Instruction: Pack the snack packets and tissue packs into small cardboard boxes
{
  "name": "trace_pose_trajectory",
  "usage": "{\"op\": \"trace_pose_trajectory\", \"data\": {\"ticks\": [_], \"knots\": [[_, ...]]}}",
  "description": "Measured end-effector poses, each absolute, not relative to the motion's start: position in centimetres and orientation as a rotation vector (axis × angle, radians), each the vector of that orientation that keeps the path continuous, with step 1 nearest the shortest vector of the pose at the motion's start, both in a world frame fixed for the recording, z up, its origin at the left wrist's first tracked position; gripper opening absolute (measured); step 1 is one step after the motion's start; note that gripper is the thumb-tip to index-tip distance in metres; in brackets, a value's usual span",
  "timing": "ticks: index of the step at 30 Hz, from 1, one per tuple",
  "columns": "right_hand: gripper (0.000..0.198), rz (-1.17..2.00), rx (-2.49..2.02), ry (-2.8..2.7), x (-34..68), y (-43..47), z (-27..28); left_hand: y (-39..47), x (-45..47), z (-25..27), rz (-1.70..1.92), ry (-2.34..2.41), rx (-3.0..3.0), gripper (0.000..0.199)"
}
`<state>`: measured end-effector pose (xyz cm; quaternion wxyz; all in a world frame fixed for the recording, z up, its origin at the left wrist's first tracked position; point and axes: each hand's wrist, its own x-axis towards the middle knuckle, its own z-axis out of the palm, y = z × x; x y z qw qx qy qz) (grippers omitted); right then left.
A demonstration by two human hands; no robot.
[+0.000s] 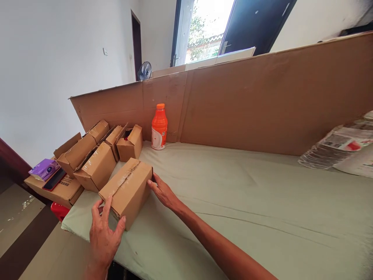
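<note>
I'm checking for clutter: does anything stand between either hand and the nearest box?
Nothing visible does: the left hand is at the near end of the box, the right hand at its far end.

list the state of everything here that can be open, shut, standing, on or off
Cardboard box between left hand and right hand: top closed
Orange bottle: upright, capped
Box beside bottle: partly open, red showing inside
Smartphone: lying flat, screen dark
Black door: open
Electric fan: can't tell if running

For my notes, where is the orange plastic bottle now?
The bottle stands left of centre in the head view, before the brown cardboard panel, right of an open cardboard box.
</note>
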<state>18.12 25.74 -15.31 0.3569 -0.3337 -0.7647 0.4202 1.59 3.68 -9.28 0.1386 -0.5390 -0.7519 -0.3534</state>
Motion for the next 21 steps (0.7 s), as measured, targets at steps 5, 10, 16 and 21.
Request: {"op": "trace_pose_trajectory", "data": {"ticks": [5,10,16,21], "knots": [[0.072,0.966,-0.856,-2.012,14.4,25.4,-18.3,4.6,-0.7,-9.6,-1.042,-2.250,-1.459,0.055],[0.074,0.861,-0.943,-2.086,12.1,24.7,-20.6,5.5,-1.9,-9.9,-1.079,-2.248,-1.384,0.055],[0.069,0.752,-0.993,-2.235,9.9,24.4,-20.4,7.4,-2.3,-10.0,-1.042,-2.187,-1.315,0.052],[0.064,0.669,-0.931,-2.379,9.8,23.4,-19.2,9.5,-2.7,-10.0,-1.063,-2.198,-1.272,0.052]]}}
